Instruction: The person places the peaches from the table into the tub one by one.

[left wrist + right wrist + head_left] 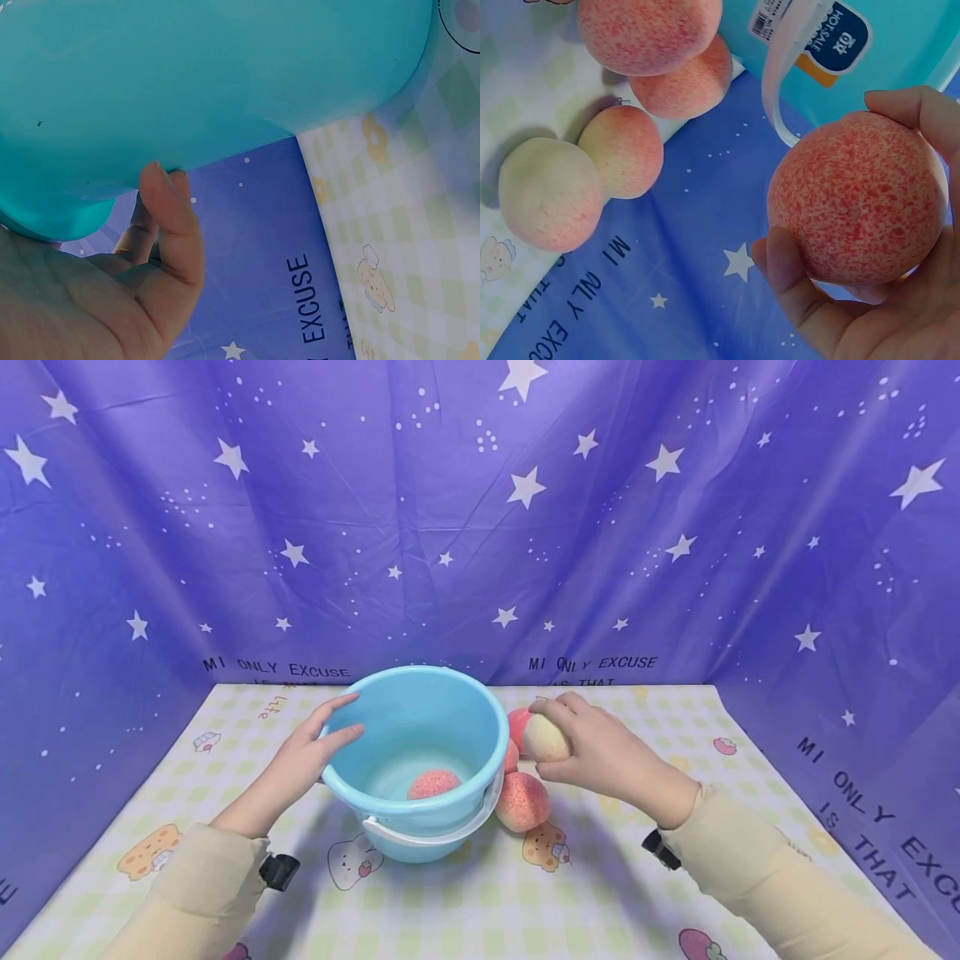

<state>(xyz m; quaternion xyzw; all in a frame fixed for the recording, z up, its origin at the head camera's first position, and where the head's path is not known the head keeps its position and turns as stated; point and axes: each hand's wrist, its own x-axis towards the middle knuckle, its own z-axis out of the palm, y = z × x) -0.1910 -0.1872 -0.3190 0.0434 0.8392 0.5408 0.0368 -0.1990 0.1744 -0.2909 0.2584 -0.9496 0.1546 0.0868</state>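
Observation:
A light blue bucket (420, 818) with a white handle (442, 837) stands on the table. My left hand (311, 743) grips its left rim; in the left wrist view, that hand's curled fingers (171, 217) lie against the blue wall. One pink peach (435, 783) lies on the bucket's bottom. Right of the bucket, my right hand (600, 747) holds a peach (547, 739), pale on the side facing the head camera. The right wrist view shows this held peach (859, 199) speckled red between thumb and fingers. Several other peaches, including a front one (522, 802), sit beside the bucket.
A checked tablecloth (600, 902) with cartoon prints covers the table. Purple curtains (450, 510) with white stars hang behind and at both sides. In the right wrist view, a label (840, 41) shows on the bucket's wall.

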